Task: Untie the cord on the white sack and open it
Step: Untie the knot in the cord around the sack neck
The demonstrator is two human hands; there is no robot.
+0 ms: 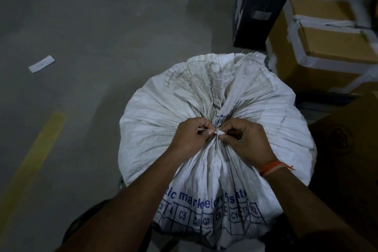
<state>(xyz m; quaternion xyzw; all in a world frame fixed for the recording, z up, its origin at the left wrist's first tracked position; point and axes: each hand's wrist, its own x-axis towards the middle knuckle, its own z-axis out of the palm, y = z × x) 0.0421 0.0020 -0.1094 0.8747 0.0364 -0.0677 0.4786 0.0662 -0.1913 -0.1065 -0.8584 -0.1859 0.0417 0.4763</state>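
A full white woven sack (159, 120) with blue print stands upright in front of me, its mouth gathered into a tight neck. A pale cord (218, 132) is knotted round that neck. My left hand (192, 137) pinches the cord on the knot's left side, a short end sticking out past its fingers. My right hand (245, 139) pinches the cord on the knot's right side. The loose fabric of the mouth (216, 80) fans out beyond the knot.
Taped cardboard boxes (327, 47) are stacked at the right, with a black box (259, 4) behind the sack and a dark carton (347, 149) at right. A grey concrete floor with a yellow line (34, 157) and a paper slip (42, 64) lies at the left.
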